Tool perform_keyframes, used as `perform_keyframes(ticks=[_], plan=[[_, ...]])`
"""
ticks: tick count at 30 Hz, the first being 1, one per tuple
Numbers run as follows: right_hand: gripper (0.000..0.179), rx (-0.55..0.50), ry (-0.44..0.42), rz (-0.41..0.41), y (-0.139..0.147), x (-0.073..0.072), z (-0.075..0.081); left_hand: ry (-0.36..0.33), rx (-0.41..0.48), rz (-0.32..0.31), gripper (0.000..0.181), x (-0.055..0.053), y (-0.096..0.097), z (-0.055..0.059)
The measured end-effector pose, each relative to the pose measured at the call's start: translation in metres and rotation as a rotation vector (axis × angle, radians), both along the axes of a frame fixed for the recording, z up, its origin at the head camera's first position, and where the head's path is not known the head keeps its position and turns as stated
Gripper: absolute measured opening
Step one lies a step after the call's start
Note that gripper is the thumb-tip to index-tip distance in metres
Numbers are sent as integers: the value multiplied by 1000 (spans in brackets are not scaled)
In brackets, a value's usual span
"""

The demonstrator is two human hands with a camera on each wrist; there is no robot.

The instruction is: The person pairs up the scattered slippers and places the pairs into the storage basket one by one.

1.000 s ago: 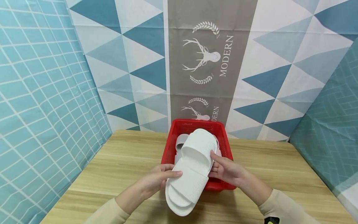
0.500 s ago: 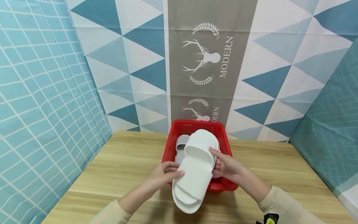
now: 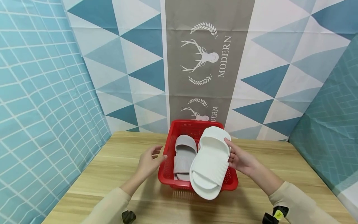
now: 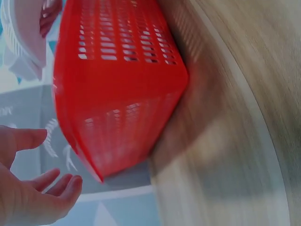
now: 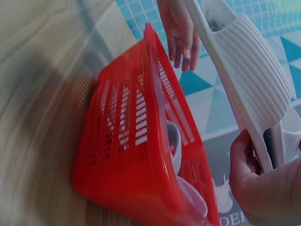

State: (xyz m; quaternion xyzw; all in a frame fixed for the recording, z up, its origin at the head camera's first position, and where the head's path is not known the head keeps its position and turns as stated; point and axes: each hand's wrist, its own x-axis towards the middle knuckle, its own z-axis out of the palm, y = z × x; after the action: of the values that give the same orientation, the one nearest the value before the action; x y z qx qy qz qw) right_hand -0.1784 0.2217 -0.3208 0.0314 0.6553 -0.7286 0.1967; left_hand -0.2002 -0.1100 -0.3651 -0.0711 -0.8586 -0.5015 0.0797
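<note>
My right hand (image 3: 242, 159) grips the right side of a pair of white slide slippers (image 3: 210, 165), laid one into the other, with ribbed straps. They are above the right half of a red plastic basket (image 3: 176, 183), tilted, with the lower end over its front rim. In the right wrist view, the thumb and fingers clasp the edge of the white slippers (image 5: 254, 70). My left hand (image 3: 149, 161) is beside the basket's left rim, fingers loosely bent, holding nothing. Grey slippers (image 3: 185, 155) lie in the basket's left half. The white pair hides most of its right half.
The basket stands on a wood-grain table (image 3: 134, 140) near its back edge. Behind it hangs a patterned cloth (image 3: 142, 62) with triangles and a deer print. A blue tiled cloth (image 3: 42, 93) borders the left side, a green one (image 3: 330, 130) the right.
My right hand has carried the white slippers right and slightly up. My left hand has let go of them and moved left, uncovering the grey slippers in the basket.
</note>
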Motion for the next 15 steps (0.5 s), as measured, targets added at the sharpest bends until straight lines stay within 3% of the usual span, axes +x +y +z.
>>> perform_keyframes(ticks=[7,15], plan=[[41,-40,1,4,15,-11,0,-136,18,-8,47,-19,-4,-10],[43,-49,-9,-31,12,-33,8,-265,87,-30,47,-32,-4,-11]])
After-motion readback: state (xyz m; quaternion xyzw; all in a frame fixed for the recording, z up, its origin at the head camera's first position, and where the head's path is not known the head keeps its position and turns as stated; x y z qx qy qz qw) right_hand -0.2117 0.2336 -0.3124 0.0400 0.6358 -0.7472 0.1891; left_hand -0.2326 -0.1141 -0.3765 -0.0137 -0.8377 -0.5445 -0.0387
